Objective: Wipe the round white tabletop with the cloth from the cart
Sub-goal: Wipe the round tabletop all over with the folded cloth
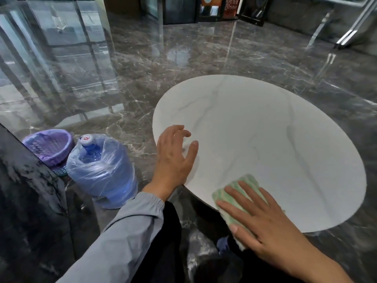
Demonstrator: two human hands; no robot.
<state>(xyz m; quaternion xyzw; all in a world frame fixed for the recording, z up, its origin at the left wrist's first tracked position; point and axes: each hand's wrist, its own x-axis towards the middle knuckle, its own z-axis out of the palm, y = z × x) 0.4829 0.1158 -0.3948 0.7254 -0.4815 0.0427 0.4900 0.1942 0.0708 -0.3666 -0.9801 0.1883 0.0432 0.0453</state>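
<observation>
White, faintly grey-veined round tabletop (265, 129), right of centre in the head view, standing over a dark, glossy marble floor (183, 58). Green-and-white striped cloth (240, 186) lying flat on the tabletop's near edge, its lower part reaching past the rim toward the person. Right hand (265, 227) laid on top of the cloth, fingers straight and spread, pressing rather than gripping, none curled round the fabric. Left hand (175, 158) at the tabletop's near-left rim, fingers loosely apart and slightly bent, thumb out, holding nothing; contact with the surface impossible to tell. Grey sleeve (126, 231) with an elastic cuff on the left forearm; right forearm bare. Dark trousers below, between the arms.

On the floor to the left of the table: a large blue water jug (102, 170), upright, wrapped in clear plastic film, with a red-and-white label on its cap. Just behind it, close against its left side, a purple mesh waste basket (49, 146) lined with a purple bag. Glass panels and metal frames farther back, mirrored in the polished floor.
</observation>
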